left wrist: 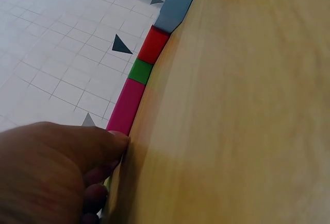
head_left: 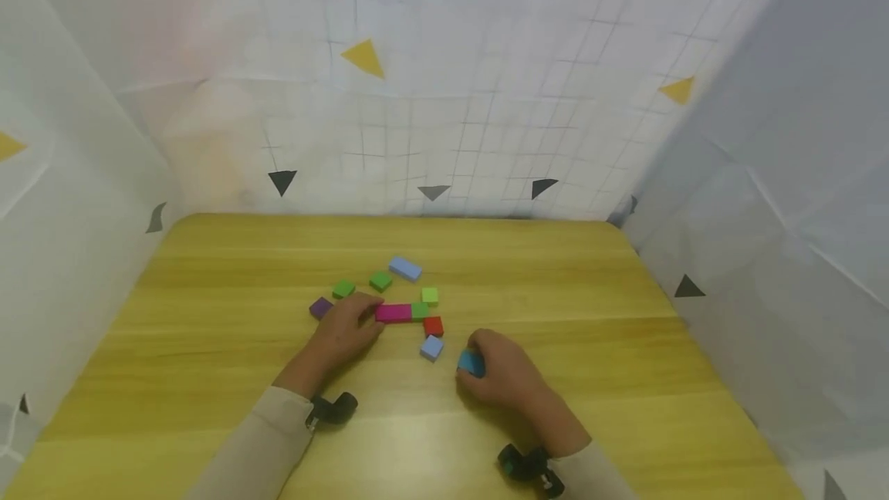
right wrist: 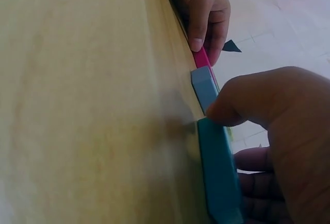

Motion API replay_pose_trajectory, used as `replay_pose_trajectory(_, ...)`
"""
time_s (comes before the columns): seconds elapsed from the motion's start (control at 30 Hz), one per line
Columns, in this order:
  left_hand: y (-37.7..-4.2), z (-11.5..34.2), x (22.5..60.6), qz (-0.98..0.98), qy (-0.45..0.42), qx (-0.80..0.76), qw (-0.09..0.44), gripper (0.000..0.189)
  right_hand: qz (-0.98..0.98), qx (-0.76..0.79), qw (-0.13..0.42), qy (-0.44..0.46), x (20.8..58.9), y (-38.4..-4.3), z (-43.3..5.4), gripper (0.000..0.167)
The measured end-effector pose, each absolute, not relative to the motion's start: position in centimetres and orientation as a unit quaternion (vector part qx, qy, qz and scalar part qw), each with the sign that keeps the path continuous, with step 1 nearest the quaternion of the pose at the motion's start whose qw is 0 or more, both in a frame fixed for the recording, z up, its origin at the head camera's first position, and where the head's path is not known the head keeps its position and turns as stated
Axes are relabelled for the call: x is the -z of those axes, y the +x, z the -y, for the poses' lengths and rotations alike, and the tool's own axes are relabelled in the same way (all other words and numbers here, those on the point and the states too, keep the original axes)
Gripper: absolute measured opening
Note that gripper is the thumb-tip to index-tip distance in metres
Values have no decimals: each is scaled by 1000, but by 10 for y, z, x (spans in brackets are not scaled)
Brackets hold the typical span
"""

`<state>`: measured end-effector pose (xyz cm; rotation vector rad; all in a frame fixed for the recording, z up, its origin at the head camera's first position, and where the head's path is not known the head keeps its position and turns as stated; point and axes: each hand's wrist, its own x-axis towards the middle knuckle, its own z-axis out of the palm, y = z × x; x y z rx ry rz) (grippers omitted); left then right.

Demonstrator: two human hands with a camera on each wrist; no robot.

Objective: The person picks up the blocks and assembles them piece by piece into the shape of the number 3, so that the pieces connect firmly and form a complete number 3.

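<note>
My left hand pinches the left end of a magenta block, thumb on the near side. A green block stands against the magenta block's right end. Close by lie a lime block, a red block and a light blue block. To the right, my right hand holds a teal-blue block between thumb and fingers. In the right wrist view the thumb lies on the end of this blue block, and the other fingers are partly hidden behind it.
Beyond the left hand lie a purple block, two green blocks and a long light blue block. The wooden table is enclosed by pale hanging sheets at the back and sides.
</note>
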<state>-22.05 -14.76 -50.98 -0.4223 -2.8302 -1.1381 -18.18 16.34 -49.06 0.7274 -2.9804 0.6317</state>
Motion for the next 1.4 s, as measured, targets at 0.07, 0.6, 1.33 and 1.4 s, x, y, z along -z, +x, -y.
replay_pose_trajectory(0.07, -221, 147, 509, 919, -136, 370, 31, 45, 953, -196, 5, 233, 491, -183, -165, 33)
replay_pose_trajectory(0.6, -222, 148, 511, 916, -120, 383, 18, 44, 934, -175, 15, 310, 478, -174, -158, 29)
replay_pose_trajectory(1.33, -220, 147, 511, 916, -126, 381, 21, 43, 893, -189, 21, 407, 485, -167, -141, 25)
replay_pose_trajectory(1.4, -219, 147, 512, 917, -125, 378, 19, 44, 887, -192, 30, 419, 486, -165, -139, 24)
